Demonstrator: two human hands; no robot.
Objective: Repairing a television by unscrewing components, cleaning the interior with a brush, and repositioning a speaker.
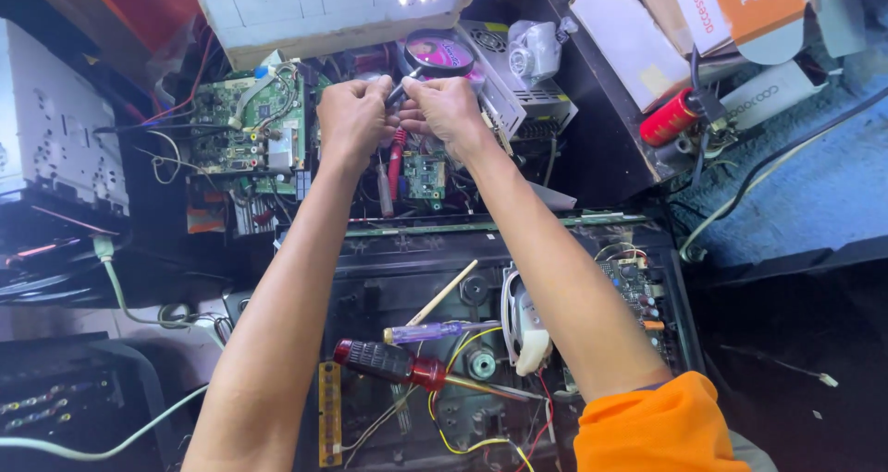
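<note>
Both my arms reach forward over an opened black electronics chassis (388, 278). My left hand (353, 119) and my right hand (448, 111) meet at the far side, fingers pinched together on a small dark metal tool or part (400, 90) between them; what it is exactly is hidden by the fingers. Just beyond the hands lies a round purple-topped tin (440, 52). Below the hands sit a small green circuit board (426, 176) and red-handled pliers (396, 162).
A large green circuit board (250, 125) lies left of the hands. On the chassis rest a red-handled screwdriver (393, 364), a clear purple screwdriver (435, 331) and a wooden stick (444, 292). A silver power supply (518, 84), a red can (669, 118) and cardboard boxes (740, 10) stand right.
</note>
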